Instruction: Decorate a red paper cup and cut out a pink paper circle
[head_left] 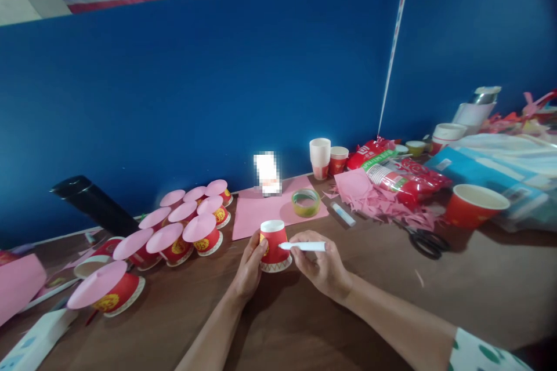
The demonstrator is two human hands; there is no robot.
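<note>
My left hand [250, 264] grips the side of an upside-down red paper cup [274, 243], which has a zigzag line round its white lower band. Between the fingers of my right hand [324, 266] lies a white marker pen [304, 246], held level, its left end at the cup's right side; whether it touches, I cannot tell. To the left stand several upturned red cups with pink paper cones on top, the nearest cone [99, 284] lying tilted on its cup. Behind my hands a roll of tape [305, 203] rests on a pink sheet [250, 214].
Black scissors [429, 242], a glue stick [343, 214] and pink paper scraps [391, 206] lie on the right. Beyond are an orange-red cup [472, 217] and red bagged cups [404, 182]. A black flask [96, 203] leans at the left. A blue partition [217, 81] bounds the table.
</note>
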